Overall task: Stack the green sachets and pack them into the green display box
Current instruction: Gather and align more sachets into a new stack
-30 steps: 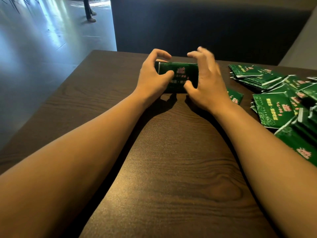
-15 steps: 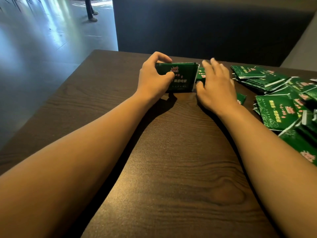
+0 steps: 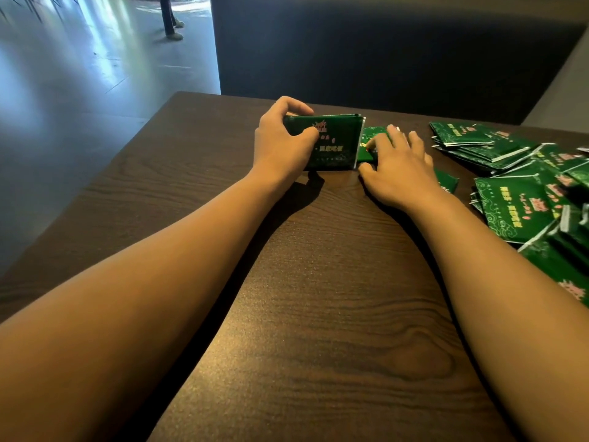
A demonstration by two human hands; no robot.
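1. Your left hand (image 3: 283, 145) is gripping a stack of flat green foil sachets (image 3: 331, 141) in the upper middle of the frame. The thumb is lying on the printed front face and the curled fingers are reaching over the top edge. The stack is standing on its lower edge on the dark brown wood-grain table (image 3: 318, 314).

2. Your right hand (image 3: 398, 167) is lying just to the right of the stack, with the fingers nearly straight and spread narrow. It is resting on a low dark green cardboard box (image 3: 371, 138), which is touching the right edge of the stack. Most of this box is hidden under the hand, so I cannot tell if anything is inside it.

3. A loose heap of the same green sachets (image 3: 516, 183) is lying at the right side of the frame, spreading from the upper right down to the right edge. One small green corner (image 3: 447, 181) is showing just beside your right wrist.

4. A dark upholstered bench (image 3: 382, 52) is standing behind the table at the top of the frame. In the upper left, the lower legs of a person (image 3: 170, 20) are standing on the shiny grey floor (image 3: 79, 74).
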